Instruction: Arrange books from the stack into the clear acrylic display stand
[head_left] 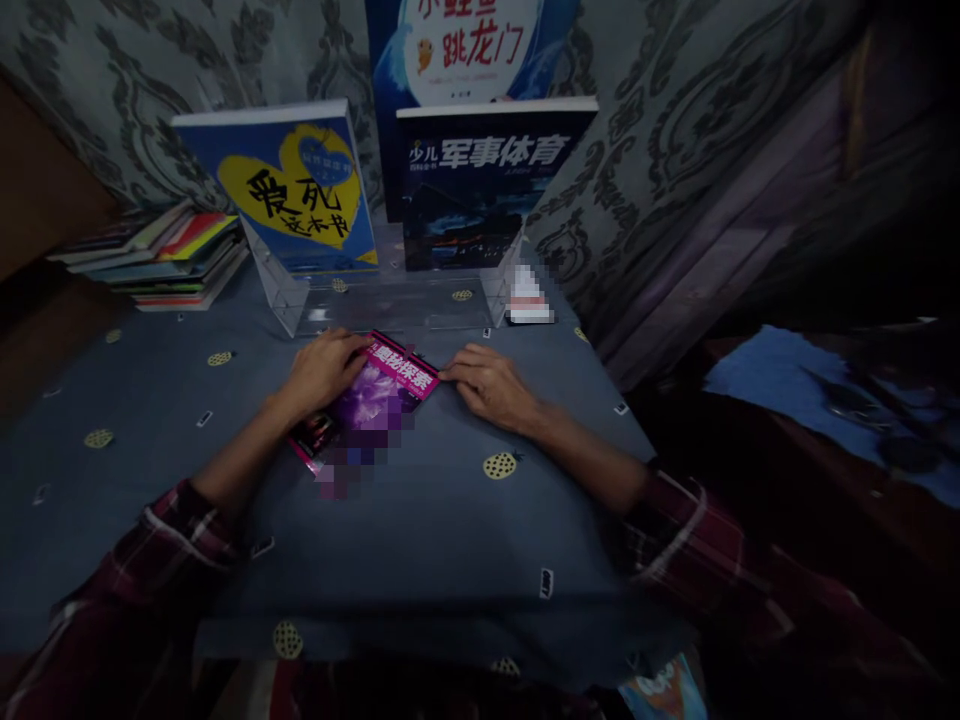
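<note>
A book with a pink and purple cover (375,395) lies tilted on the cloth-covered table, its white title toward the far end. At its upper left edge, my left hand (326,368) is closed on it, with fingers over the border of the cover. My right hand (487,380) pinches the upper right corner between thumb and bent fingers. Part of the cover's lower end is blurred into blocks. Just beyond the book stands a clear acrylic stand (375,305).
On the stand lean a blue book with a yellow heart (300,195) and a dark book (472,200). Behind them rises a taller blue book (386,80). A stack of books (172,255) sits at the left back. A blurred white item (529,295) is beside the stand. Patterned tablecloth (420,540) covers the table.
</note>
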